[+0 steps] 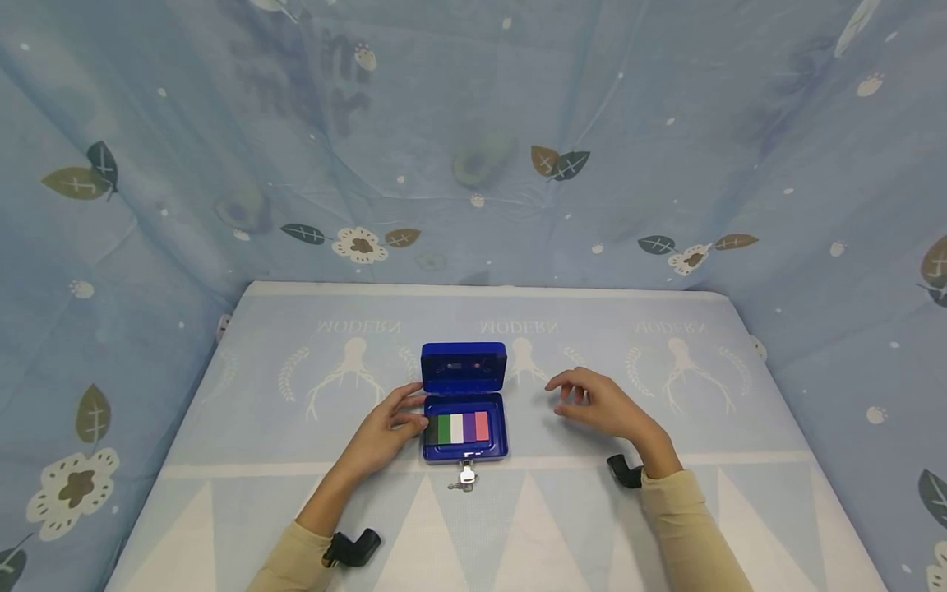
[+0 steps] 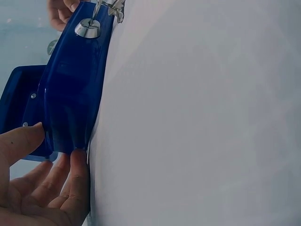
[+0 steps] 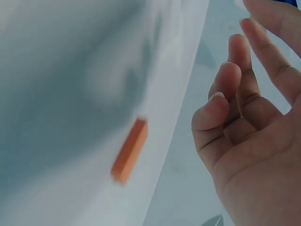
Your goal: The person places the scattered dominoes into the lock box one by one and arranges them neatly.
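A small blue cash box (image 1: 503, 427) stands on the table with its lid (image 1: 464, 367) raised. Inside lies a row of coloured blocks (image 1: 457, 428): dark green, green, white, purple and pink. A key (image 1: 464, 477) sits in the lock at the front. My left hand (image 1: 385, 432) holds the box's left side, thumb (image 2: 28, 136) at the rim and fingers against the outer wall. To the right of the box, my right hand (image 1: 602, 403) hovers with loosely bent fingers and nothing in them. An orange block (image 3: 129, 150) shows in the right wrist view, beyond the palm.
The table (image 1: 266, 386) has a pale patterned cloth. Blue printed fabric (image 1: 473, 164) hangs behind it and along both sides. A black wrist device (image 1: 357, 548) is at the left sleeve, another (image 1: 625, 472) at the right.
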`<state>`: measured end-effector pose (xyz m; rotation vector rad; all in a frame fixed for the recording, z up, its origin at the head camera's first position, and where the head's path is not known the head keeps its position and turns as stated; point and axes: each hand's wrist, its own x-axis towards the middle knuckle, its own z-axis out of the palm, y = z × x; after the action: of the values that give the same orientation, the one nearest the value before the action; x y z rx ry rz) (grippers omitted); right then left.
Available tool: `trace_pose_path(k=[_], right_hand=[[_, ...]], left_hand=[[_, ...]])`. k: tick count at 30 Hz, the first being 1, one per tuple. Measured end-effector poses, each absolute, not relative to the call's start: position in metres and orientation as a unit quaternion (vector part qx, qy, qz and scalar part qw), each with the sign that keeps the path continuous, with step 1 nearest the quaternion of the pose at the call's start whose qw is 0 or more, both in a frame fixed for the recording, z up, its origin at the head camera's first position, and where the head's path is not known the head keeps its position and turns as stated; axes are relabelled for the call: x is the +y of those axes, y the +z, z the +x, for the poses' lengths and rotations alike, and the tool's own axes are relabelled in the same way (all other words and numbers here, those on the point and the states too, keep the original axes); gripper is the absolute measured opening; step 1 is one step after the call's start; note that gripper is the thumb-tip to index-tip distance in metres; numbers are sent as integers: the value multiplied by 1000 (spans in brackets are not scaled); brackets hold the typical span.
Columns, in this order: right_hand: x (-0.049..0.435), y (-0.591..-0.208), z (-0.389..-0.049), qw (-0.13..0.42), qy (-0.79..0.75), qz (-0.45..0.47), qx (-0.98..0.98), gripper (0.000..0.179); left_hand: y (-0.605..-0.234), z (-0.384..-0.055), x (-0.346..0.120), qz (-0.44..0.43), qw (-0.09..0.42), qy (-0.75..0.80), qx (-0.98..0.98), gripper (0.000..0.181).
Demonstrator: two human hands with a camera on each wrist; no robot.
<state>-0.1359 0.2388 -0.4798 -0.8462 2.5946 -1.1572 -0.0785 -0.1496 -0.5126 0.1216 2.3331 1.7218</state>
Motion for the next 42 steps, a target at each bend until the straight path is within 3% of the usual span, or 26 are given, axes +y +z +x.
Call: trace_pose_path(k=[12,26,33,42], right_hand=[[280,-479,-158,134,-388,-281,867,30],[313,-476,-184,232,-363,-284,857,45],[319,-483,-194,220,-364,-309,850,55],[317,-495,-199,215,-371,-332,840,52]], left_hand=[[-511,-78,-149,42,120,587,799,59],[-511,-78,-148,49,118,591,796,59],[-511,-79,-149,41,120,587,799,59],[-512,-80,-150,42,122,585,801,60]])
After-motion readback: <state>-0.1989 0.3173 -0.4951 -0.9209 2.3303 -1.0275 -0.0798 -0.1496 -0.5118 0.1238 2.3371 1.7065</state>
